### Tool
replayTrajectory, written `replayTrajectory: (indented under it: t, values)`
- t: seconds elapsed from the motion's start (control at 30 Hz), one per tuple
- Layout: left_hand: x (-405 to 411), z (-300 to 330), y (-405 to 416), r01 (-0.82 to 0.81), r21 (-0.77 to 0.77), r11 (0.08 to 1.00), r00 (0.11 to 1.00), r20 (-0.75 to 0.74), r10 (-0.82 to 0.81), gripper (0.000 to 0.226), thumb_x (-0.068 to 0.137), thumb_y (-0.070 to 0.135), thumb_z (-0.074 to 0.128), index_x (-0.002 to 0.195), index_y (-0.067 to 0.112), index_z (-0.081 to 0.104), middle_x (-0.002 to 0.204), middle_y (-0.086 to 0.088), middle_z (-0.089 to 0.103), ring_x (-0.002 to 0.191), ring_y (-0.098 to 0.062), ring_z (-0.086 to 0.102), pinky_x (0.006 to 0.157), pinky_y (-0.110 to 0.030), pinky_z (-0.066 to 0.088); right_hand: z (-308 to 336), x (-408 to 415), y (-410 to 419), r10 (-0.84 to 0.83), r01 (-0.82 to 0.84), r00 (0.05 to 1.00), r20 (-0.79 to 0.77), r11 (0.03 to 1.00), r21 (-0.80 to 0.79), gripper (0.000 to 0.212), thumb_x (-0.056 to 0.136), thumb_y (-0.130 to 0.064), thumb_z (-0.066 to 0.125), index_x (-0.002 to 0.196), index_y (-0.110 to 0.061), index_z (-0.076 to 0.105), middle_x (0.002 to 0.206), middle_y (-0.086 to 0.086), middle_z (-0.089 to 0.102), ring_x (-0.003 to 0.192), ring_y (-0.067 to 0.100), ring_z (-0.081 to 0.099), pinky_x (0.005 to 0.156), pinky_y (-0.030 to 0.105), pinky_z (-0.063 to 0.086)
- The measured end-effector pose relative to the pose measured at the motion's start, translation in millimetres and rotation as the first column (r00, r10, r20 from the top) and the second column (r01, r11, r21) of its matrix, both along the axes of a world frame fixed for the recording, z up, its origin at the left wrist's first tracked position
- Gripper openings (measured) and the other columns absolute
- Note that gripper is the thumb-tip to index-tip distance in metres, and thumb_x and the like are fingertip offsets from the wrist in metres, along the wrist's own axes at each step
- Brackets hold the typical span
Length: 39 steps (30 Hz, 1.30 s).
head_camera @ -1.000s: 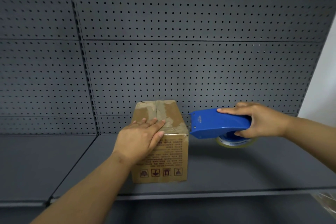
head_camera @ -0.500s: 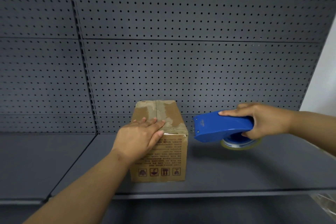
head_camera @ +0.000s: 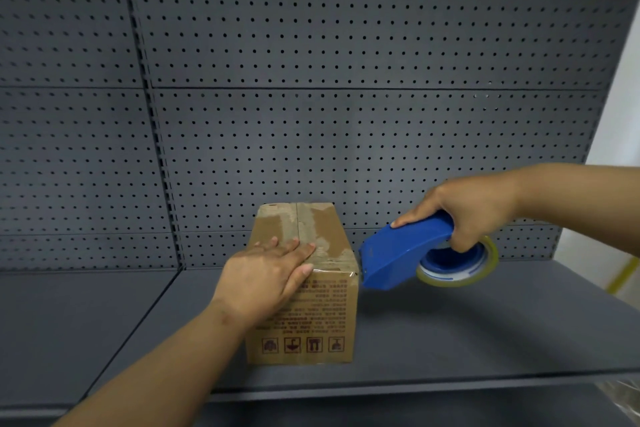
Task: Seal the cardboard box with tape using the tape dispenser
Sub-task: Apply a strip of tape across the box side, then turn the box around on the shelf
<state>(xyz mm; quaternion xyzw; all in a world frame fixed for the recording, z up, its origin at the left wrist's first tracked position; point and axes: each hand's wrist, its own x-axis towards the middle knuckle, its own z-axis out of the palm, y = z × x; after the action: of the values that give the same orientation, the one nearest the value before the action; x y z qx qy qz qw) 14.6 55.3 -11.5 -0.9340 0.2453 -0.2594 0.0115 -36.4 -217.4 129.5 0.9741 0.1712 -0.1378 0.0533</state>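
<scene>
Approach step: your right hand (head_camera: 474,210), grip wrapped round blue plastic tape dispenser (head_camera: 403,251), nose at 3 o'clock edge of brown cardboard box (head_camera: 311,305). Left hand (head_camera: 268,274) flat, pressing lid. Next: plant tape end on side, pull across seam.

dark grey metal shelf (head_camera: 450,333) with a pegboard back (head_camera: 346,114); just one cardboard box (head_camera: 325,315) sitting straight on it, near the middle, printed side facing front, symbols upside down

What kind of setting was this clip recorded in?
Probably a shop or stockroom: a dark grey metal shelf backed by perforated pegboard panels, bare except for one cardboard box.
</scene>
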Motion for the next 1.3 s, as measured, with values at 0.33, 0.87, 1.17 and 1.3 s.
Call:
replayTrajectory:
  t: [0.33,0.87,1.17,1.3]
  values:
    - [0.3,0.9,2.1,0.018,-0.005,1.000,1.000,-0.012,-0.018,0.065,0.096,0.051,0.007,0.111,0.033,0.068,0.104,0.007,0.074,0.091,-0.019,0.072,0.068,-0.035,0.061,36.4,5.8,61.7,0.008,0.004,1.000,0.025,0.901,-0.434,0.076,0.078,-0.003,0.054,0.134,-0.050,0.035,0.088,-0.011,0.051,0.056,0.010,0.039,0.049,0.018,0.031]
    - [-7.7,15.6,2.0,0.031,0.052,0.998,0.996,-0.083,-0.026,0.058,0.094,0.055,0.009,0.123,0.039,0.057,0.120,0.011,0.066,0.106,-0.015,0.066,0.074,-0.031,0.057,0.8,46.1,17.8,0.073,0.034,0.781,0.620,0.987,-0.158,0.052,0.084,-0.045,0.053,0.131,-0.056,0.033,0.085,-0.003,0.032,0.082,0.015,0.033,0.067,0.027,0.030]
    - [-18.6,51.9,-97.6,-0.351,0.016,0.936,0.810,-0.496,0.312,0.077,0.093,0.058,0.008,0.135,0.004,0.045,0.147,-0.023,0.034,0.135,-0.037,0.032,0.110,-0.051,0.023,-7.4,68.0,26.2,-0.092,-0.003,0.668,0.738,0.992,0.127,0.050,0.083,-0.046,0.058,0.130,-0.052,0.040,0.090,0.001,0.036,0.083,0.018,0.033,0.071,0.027,0.031]
    - [-22.3,28.9,-113.2,-0.364,0.124,0.923,0.815,-0.438,0.380,0.067,0.094,0.053,0.007,0.149,0.014,0.005,0.158,-0.015,-0.001,0.144,-0.037,-0.003,0.109,-0.064,-0.006,-6.9,69.8,19.5,-0.112,-0.026,0.671,0.733,0.984,0.174,0.051,0.082,-0.047,0.058,0.130,-0.052,0.040,0.089,0.000,0.035,0.084,0.017,0.034,0.071,0.027,0.033]
